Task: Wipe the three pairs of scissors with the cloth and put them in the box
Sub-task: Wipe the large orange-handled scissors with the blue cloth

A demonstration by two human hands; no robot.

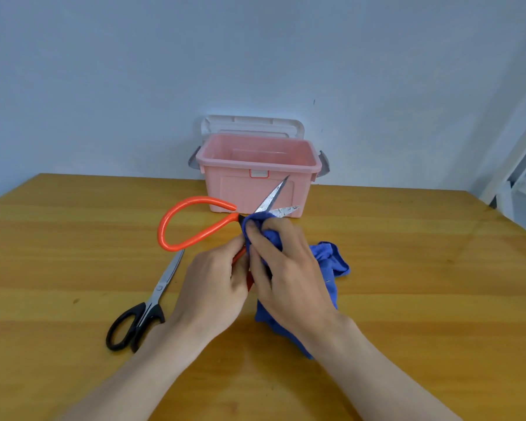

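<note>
Two open blades (pixel 272 199), orange-handled scissors (pixel 192 223)

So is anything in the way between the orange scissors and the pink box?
Nothing visible. The orange scissors are held just in front of the pink box, whose top is open, with its lid propped behind it. No object lies between them.

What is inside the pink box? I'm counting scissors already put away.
The pink box is open; only its bare back wall shows, with no scissors visible. Its front wall hides the floor, so flat-lying scissors cannot be ruled out.
</note>
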